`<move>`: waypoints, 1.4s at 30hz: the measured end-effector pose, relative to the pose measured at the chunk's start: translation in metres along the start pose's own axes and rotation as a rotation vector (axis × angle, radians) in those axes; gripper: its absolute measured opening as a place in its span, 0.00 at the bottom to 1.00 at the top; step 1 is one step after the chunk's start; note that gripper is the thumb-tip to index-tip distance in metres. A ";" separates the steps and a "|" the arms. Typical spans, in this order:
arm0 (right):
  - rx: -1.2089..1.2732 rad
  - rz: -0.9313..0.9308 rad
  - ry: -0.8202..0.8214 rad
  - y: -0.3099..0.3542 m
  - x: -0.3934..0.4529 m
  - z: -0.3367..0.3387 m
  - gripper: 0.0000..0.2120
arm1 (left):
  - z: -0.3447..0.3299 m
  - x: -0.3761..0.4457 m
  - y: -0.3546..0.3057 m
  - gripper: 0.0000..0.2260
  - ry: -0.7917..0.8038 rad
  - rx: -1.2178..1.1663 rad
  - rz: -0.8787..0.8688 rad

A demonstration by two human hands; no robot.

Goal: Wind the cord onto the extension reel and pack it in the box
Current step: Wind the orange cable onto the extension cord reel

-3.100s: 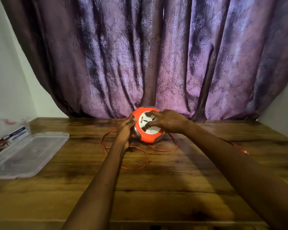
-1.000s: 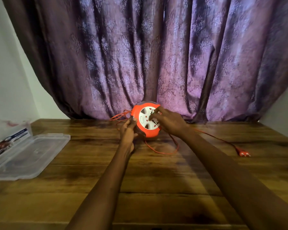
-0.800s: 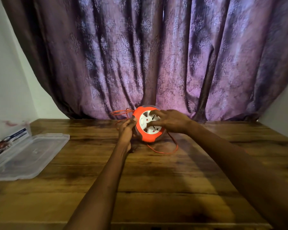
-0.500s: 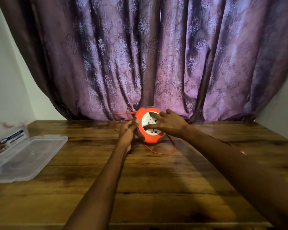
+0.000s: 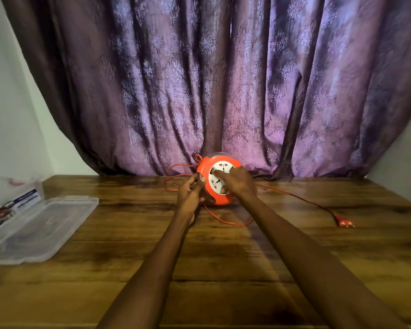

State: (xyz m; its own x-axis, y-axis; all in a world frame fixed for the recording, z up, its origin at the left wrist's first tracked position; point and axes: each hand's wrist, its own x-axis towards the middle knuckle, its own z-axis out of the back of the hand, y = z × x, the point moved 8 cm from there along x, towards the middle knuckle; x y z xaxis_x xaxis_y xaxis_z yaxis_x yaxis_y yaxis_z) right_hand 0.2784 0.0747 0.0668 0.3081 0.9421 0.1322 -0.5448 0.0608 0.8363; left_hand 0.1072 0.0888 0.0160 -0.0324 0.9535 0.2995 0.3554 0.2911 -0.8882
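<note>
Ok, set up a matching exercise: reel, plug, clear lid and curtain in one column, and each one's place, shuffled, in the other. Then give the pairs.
Things:
1. reel
2. plug
3. clear lid
4. curtain

Places:
A. flat on the table's left side
B. hanging behind the table
C. between the two hands, mid-table
D. on the table's right side, at the cord's end

Pairs: 1-C, 2-D, 3-A, 4-B
</note>
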 end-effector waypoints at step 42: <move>-0.370 0.228 -0.286 0.017 -0.005 0.035 0.31 | 0.085 0.015 0.000 0.06 -0.401 -0.477 0.337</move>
State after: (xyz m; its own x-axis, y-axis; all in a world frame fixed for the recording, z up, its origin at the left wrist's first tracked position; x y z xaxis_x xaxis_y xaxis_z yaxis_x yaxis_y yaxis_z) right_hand 0.2949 0.0595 0.0986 0.3223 0.8203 0.4724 -0.8463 0.0261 0.5321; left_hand 0.0274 0.1100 -0.0091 -0.1578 0.9675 -0.1977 0.7740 -0.0031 -0.6332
